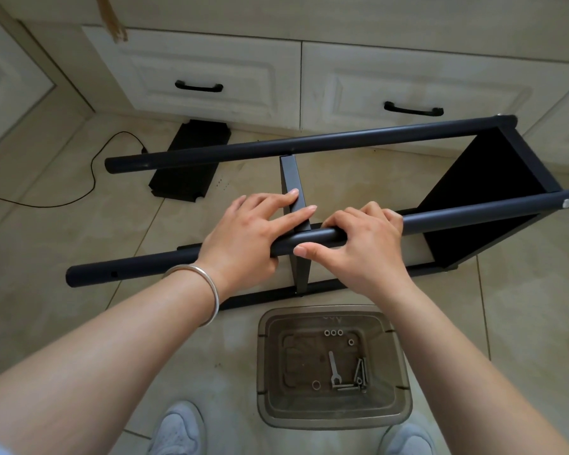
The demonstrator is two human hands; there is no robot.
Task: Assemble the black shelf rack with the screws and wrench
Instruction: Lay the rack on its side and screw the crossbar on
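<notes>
1. The partly built black metal shelf rack (pixel 483 178) lies on its side on the beige tiled floor (pixel 63 231), spanning the middle of the frame from left to right.
2. Its near round black tube (pixel 473 216) runs from lower left to the right edge; the far round black tube (pixel 309 142) runs parallel above it.
3. A flat black shelf panel (pixel 493 195) is fitted between the tubes at the right end; a narrow black cross panel (pixel 291 178) stands between them at frame centre.
4. The left hand (pixel 243 238) rests on the near tube with fingers nearly straight and spread; its fingertips touch the edge of the cross panel. A silver bangle (pixel 207 290) sits on that wrist.
5. The right hand (pixel 358 244) grips the near tube just right of the cross panel, fingers curled over the top and thumb underneath.
6. The two hands are close together, almost touching.
7. A translucent grey plastic bin (pixel 263 372) stands at lower centre, near the tubes. Inside lie a small silver flat wrench (pixel 334 369), a cluster of silver screws (pixel 358 376) just beside it, and several silver washers (pixel 333 332) towards the far wall.
8. A loose black shelf plate (pixel 191 159) lies on the floor at upper left, with a black cable (pixel 92 172) beside it.
9. Cream cabinet drawers (pixel 211 73) with black handles fill the top of the frame.
</notes>
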